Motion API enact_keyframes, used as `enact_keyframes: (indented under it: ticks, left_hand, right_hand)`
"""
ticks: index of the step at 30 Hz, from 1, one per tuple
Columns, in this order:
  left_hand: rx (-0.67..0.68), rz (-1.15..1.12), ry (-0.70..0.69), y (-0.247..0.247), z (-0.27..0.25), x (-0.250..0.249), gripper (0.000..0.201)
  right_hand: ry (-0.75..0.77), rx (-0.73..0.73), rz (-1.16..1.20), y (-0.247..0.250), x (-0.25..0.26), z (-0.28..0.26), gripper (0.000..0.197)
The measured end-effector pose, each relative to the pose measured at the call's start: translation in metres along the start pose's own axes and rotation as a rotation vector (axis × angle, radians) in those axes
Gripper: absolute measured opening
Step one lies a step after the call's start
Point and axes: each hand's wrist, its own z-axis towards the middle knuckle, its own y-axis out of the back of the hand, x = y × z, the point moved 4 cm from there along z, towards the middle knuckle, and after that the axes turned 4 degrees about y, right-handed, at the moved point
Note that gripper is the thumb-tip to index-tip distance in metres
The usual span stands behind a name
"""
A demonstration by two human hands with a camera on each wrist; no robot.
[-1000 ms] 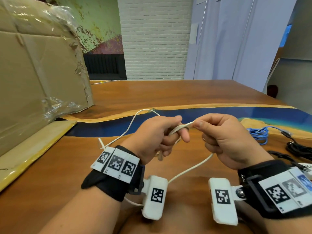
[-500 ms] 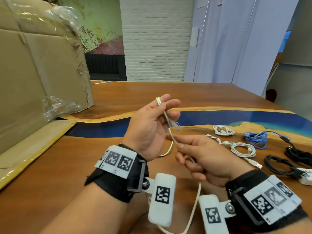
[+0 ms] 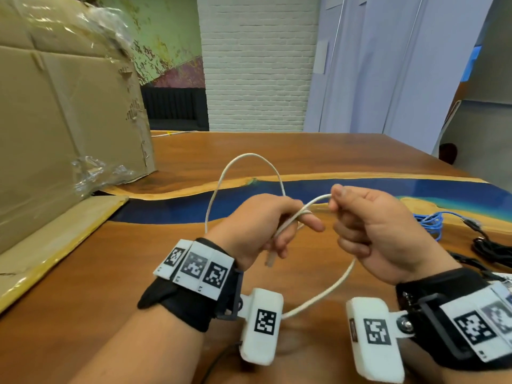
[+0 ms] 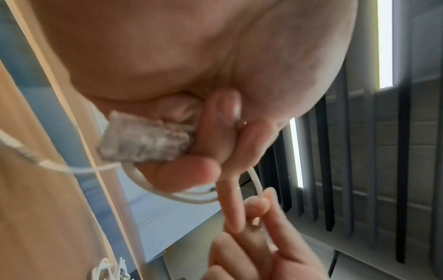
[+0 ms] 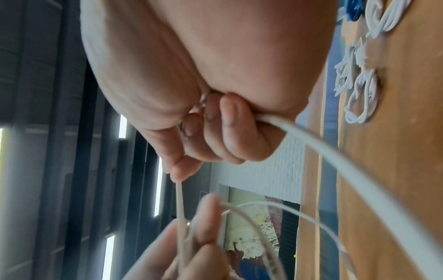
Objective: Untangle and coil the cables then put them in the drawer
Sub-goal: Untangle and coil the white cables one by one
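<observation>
A thin white cable (image 3: 219,187) arches in a loop above my left hand (image 3: 266,228), which grips its gathered strands and a plug end (image 4: 146,140) in curled fingers. My right hand (image 3: 360,223) pinches the same cable (image 5: 179,197) between thumb and forefinger just right of the left hand; the cable's tail (image 3: 327,295) hangs in a curve from the fist (image 5: 239,132) toward me. Both hands hover over the wooden table (image 3: 318,151). No drawer is in view.
A big cardboard box (image 3: 63,112) with plastic wrap fills the left. At the right lie a blue cable (image 3: 432,220), black cables (image 3: 493,248) and coiled white cables (image 5: 362,85). A blue resin strip (image 3: 194,206) crosses the table.
The left hand dropped and turned from upright to level. The right hand rose beside it, drawing a new wide loop that now stands above the left hand. The white coils went out of the head view.
</observation>
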Motion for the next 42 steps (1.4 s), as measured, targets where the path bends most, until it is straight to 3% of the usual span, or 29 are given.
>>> enact_keyframes:
  ticks: [3,7,12,18,22,27,32,35,38,42]
  left_hand:
    - [0.101,-0.168,0.006,-0.003,-0.004,-0.004,0.054]
    - [0.164,-0.476,-0.042,0.001,-0.001,-0.008,0.042]
    - [0.090,-0.873,-0.191,0.010,0.003,-0.016,0.043]
    - [-0.312,-0.669,-0.283,0.026,0.010,-0.008,0.027]
    - [-0.402,-0.198,-0.193,0.026,0.011,-0.004,0.026]
    - [-0.213,0.169,-0.088,0.009,0.015,0.008,0.024]
    - [-0.079,0.191,-0.050,0.007,0.005,0.002,0.037]
    - [0.063,-0.037,-0.050,0.004,-0.001,-0.001,0.048]
    - [0.178,-0.338,-0.068,0.005,-0.004,-0.008,0.042]
    - [0.221,-0.670,-0.171,0.001,-0.005,-0.016,0.041]
  right_hand:
    - [0.006,-0.044,-0.001,0.008,-0.005,0.003,0.024]
    - [-0.036,-0.022,0.001,0.002,-0.014,0.005,0.021]
    - [-0.192,0.063,-0.026,-0.013,-0.032,0.001,0.026]
    - [-0.225,0.290,-0.365,-0.038,-0.040,-0.011,0.026]
    - [-0.186,0.335,-0.417,-0.036,-0.030,-0.013,0.022]
    - [-0.172,0.252,-0.101,-0.028,-0.017,-0.010,0.023]
    - [-0.112,0.025,0.084,-0.001,-0.004,-0.001,0.021]
    - [-0.073,-0.066,0.060,0.009,-0.008,0.004,0.019]
    - [-0.070,-0.129,0.039,0.010,-0.012,0.005,0.025]
    - [-0.114,-0.074,0.030,0.001,-0.020,0.005,0.022]
